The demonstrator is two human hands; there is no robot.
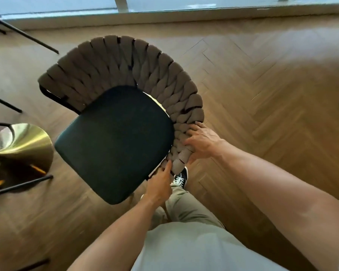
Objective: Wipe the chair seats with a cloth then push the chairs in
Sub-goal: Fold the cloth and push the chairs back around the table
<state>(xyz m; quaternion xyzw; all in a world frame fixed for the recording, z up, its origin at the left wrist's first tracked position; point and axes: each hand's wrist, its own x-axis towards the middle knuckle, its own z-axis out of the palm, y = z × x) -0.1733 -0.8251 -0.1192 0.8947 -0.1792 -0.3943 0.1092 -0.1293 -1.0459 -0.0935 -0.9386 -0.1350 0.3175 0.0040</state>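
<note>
Head view: your right hand (202, 141) and left hand (160, 185) grip chair (115, 141) backrest end; seat lies leftward.

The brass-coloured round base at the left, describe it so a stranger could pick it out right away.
Start from the dark green padded chair seat in the middle of the herringbone wood floor. Look left to the picture's edge: the shiny brass-coloured round base sits there on the floor. Unlike the thin black chair legs around it, it is broad, curved and golden.
</note>
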